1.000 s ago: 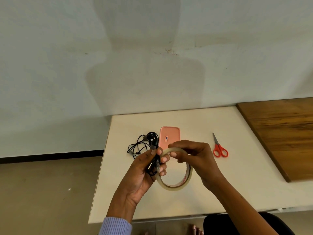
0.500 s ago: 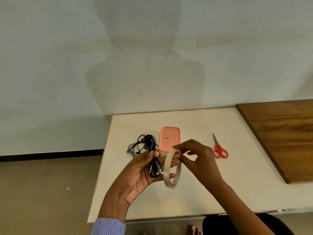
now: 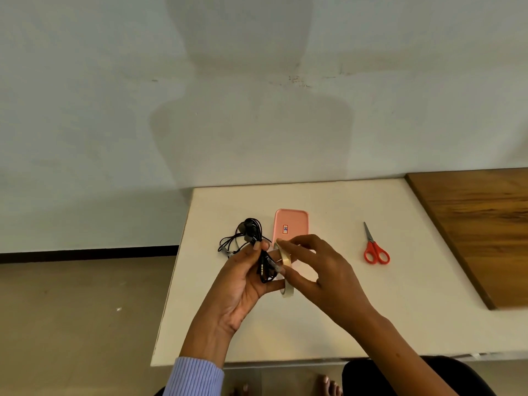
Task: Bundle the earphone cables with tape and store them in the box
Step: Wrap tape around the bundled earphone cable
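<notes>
- Tape roll (image 3: 285,270): now turned edge-on, pinched by right hand (image 3: 320,270); wrap appears underway.
- Earphone cables (image 3: 267,267): gripped in left hand (image 3: 243,284).
- Box (image 3: 291,225): at 12 o'clock, closed.

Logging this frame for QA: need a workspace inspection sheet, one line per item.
Surface: white table, wooden board at its right.
Job's things: tape roll held edge-on between both hands; pink box closed, behind the hands.
Clutter: red scissors lying flat, right of the box.
Hands: left hand grips the cable bundle; right hand pinches the tape roll.
Cables: black earphone cables in the left hand; another tangle on the table.
Surroundings: pale wall, tan floor, bare feet below.
</notes>
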{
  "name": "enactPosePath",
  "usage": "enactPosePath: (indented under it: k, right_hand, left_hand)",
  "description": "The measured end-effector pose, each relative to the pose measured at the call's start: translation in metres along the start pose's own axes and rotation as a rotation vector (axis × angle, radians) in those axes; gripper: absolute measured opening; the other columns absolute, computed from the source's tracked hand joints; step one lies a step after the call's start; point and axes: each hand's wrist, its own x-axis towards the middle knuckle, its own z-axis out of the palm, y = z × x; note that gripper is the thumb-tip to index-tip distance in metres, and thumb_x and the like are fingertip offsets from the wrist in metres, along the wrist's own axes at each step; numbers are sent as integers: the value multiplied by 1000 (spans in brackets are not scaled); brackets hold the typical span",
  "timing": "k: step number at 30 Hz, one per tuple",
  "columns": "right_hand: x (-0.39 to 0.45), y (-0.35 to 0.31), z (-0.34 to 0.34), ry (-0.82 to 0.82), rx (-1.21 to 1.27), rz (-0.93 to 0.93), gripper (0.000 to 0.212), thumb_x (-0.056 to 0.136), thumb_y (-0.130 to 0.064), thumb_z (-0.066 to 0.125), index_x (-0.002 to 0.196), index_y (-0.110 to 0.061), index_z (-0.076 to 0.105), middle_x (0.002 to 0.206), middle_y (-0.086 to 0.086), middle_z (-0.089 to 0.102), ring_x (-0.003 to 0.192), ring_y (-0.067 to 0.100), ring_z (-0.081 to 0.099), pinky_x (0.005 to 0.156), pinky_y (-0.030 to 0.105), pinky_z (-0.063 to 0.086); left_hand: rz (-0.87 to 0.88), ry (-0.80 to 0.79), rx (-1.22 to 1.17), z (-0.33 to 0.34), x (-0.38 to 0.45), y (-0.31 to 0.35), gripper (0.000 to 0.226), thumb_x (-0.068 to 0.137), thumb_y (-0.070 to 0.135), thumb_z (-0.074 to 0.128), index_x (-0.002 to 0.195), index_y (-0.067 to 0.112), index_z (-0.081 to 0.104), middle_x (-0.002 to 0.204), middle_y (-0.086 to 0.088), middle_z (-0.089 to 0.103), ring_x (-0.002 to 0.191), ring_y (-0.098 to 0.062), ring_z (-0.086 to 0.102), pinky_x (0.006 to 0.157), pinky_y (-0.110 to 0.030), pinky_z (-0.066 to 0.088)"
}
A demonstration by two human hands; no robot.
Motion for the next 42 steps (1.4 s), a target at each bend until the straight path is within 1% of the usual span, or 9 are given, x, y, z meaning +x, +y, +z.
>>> enactPosePath:
  k: [3,6,10,14,21,27,35,37,42]
  right_hand:
    - [0,3,4,64,-33,-88,34,89,-19,60,122,-28,63,121,-5,64,106,18,64,75,34,58]
    - [0,2,5,81,15,-114,37,83,-4,67,115,-22,68,118,-2,67,102,20,67,78,34,59]
    - [-3,-3,9,93,84,-114,26,82,-9,69,106,-20,71,111,-3,68,95,14,67,76,24,58]
    - [-3,-10,18,42,38,-58,20,83,-18,67,103,-20,62,110,-4,61,86,17,65,67,27,58]
    - [-1,-15,25,30,13,-21,15,82,-16,66,94,-17,56,105,2,62,82,20,64,68,28,59]
    - [-3,-13,29,-33,-43,19,30,82,-21,67,108,-23,52,115,-1,56,88,19,62,69,26,57]
    - [-3,-12,28,58,74,-24,14,85,-20,68,96,-18,60,100,-3,63,74,12,64,63,25,58]
    - [-3,-10,25,64,157,-11,12,85,-20,68,96,-18,64,99,-6,65,75,9,65,63,19,56]
    - [-2,-3,18,71,201,-8,12,84,-28,67,90,-20,72,100,-12,63,85,5,63,66,22,56]
  left_hand:
    - [11,45,-58,-4,7,-4,26,89,18,49,73,11,68,86,-18,70,83,-29,70,77,-56,54]
    - [9,129,-68,-5,12,-8,32,95,14,44,74,10,68,76,-13,71,73,-24,71,78,-50,53]
    - [36,259,41,-3,12,-11,21,95,11,45,89,1,63,79,-13,70,72,-23,70,80,-42,55]
    - [38,378,194,-1,10,-13,21,95,9,49,90,3,68,77,-10,72,66,-16,70,67,-32,56]
    - [50,451,265,-1,9,-14,19,92,8,53,89,5,71,78,-9,70,69,-18,65,55,-23,50]
    - [44,468,304,-3,8,-13,19,93,8,53,92,4,71,86,-13,72,80,-23,69,64,-27,54]
    - [38,487,151,-9,10,-9,19,92,5,52,98,-3,68,91,-18,71,76,-23,68,60,-28,56]
    - [42,485,127,-10,11,-8,19,92,5,52,100,-5,67,91,-19,70,73,-21,68,60,-28,58]
    - [26,457,182,-11,11,-6,18,93,5,52,95,-3,67,93,-19,70,76,-22,67,65,-29,59]
